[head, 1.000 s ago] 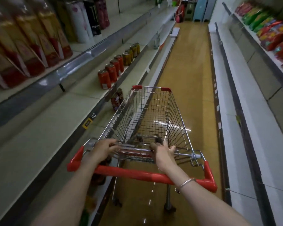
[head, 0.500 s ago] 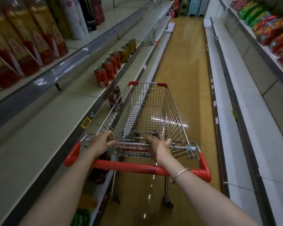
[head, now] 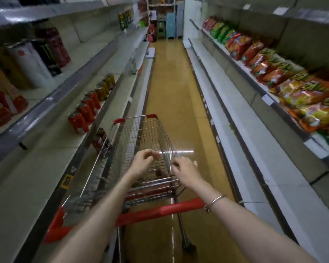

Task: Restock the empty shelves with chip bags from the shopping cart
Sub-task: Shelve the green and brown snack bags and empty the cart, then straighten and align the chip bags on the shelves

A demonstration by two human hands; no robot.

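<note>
A shop aisle: long shelves (head: pixel 226 103) of chip bags (head: pixel 300 92) and drink cans (head: pixel 87 109), a wire shopping cart (head: pixel 141 141)

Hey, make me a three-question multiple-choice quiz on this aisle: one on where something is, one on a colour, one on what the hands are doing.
1. The chip bags sit: A in a freezer; B on a right-side shelf; C in a box.
2. The cart handle is: A blue; B red; C green.
3. The left hand and right hand are: A gripping the handle; B holding bags; C above the basket, empty.
Answers: 1 B, bags line the right shelf. 2 B, the bar is red. 3 C, both hover over the basket holding nothing.
</note>
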